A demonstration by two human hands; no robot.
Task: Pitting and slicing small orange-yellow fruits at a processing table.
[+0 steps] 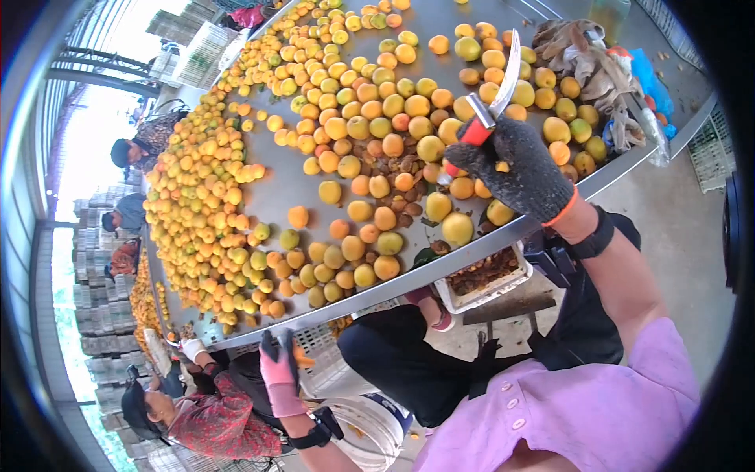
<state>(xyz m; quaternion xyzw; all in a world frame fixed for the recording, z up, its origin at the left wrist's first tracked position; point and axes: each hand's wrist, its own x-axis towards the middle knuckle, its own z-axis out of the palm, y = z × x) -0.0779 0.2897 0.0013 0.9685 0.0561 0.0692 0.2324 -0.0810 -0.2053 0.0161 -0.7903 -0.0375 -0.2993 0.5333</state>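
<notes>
My right hand (519, 168), in a dark grey knit glove, grips the red handle of a curved knife (508, 76), its bare blade pointing up and away over the sorting table. A small orange bit (502, 167) shows against this glove. My left hand (281, 369), in a pink glove with dark fingers, is low beside the table's front edge, above a white plastic crate (330, 374). An orange apricot piece (302, 357) shows at its fingers; the grip is partly hidden. Many whole apricots (354, 127) cover the metal table, with brown pits and scraps (386, 158) among them.
The table's raised metal rim (354, 300) runs between my body and the fruit. A white basket of brown scraps (483, 274) sits under it. Used gloves (596, 65) and a blue bag (652, 88) lie at the right. A co-worker (218, 413) sits at the left; several others work beyond.
</notes>
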